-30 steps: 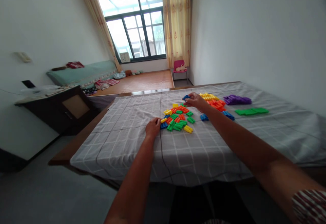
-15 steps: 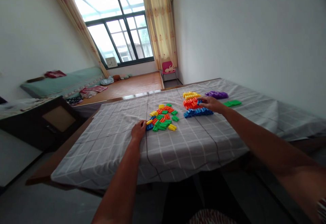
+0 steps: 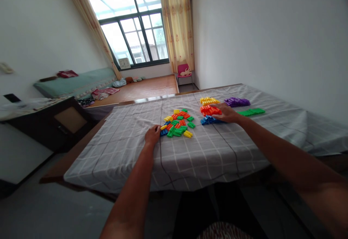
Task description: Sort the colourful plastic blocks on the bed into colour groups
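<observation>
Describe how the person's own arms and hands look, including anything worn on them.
The left hand and right hand are ungloved. The left arm and right arm are bare as far as the picture shows, with no sleeve or watch visible; any ring is too small to make out.

Your right hand [image 3: 227,113] covers the right end of the blue row [image 3: 208,120] and part of the orange row [image 3: 208,110], so you cannot tell whether its fingers pinch a piece. It also hides the left tip of the green row [image 3: 254,112]. Your left hand [image 3: 153,134] obscures its own grip. The bottom edge cuts your left forearm [image 3: 134,188]; the top edge crops the window [image 3: 136,25]. The clock's [image 3: 124,63] reading is too small to make out.
</observation>
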Demonstrator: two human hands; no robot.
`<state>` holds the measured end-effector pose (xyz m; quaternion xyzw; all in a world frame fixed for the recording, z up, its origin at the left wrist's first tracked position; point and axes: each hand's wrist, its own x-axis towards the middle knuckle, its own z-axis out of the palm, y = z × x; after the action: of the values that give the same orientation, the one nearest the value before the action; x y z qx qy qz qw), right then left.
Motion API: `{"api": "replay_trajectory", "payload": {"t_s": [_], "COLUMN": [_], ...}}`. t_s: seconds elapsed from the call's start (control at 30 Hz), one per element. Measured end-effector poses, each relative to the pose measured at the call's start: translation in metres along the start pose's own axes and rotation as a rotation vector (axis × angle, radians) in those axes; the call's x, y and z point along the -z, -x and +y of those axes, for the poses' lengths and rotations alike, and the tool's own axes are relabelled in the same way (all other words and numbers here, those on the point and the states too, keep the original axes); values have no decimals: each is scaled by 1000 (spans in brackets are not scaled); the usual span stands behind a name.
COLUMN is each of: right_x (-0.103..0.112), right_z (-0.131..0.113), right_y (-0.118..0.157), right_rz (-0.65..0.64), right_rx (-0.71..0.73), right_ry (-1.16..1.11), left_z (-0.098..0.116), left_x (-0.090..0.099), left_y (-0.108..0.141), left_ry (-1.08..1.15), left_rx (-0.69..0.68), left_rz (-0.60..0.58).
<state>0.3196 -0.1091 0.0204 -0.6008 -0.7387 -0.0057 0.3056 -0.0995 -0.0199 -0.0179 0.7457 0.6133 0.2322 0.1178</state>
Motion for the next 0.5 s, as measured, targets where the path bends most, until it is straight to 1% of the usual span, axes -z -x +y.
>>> {"api": "replay_trajectory", "payload": {"t_s": [0.07, 0.1, 0.2, 0.27, 0.37, 0.43, 0.5], "right_x": [-12, -21, -56, -82, -117, -133, -143], "right_z": [-25, -41, -98, -136, -182, -202, -215], "right_y": [-13, -19, -38, -48, -60, -67, -72], "right_rz": [39, 22, -131, -233, -326, -350, -353], "right_rx": [101, 155, 321, 400, 426, 416, 382], "right_ry": [-21, -51, -138, -123, 13, 127, 215], "left_z": [1, 2, 0, -2, -5, -6, -8], "left_x": [0, 0, -1, -2, -3, -3, -4], "left_y": [1, 1, 2, 2, 2, 2, 1], "left_ry": [9, 20, 75, 122, 193, 227, 245], "left_rx": [6, 5, 10, 28, 27, 12, 1], "left_rz": [9, 18, 55, 75, 90, 91, 86]}}
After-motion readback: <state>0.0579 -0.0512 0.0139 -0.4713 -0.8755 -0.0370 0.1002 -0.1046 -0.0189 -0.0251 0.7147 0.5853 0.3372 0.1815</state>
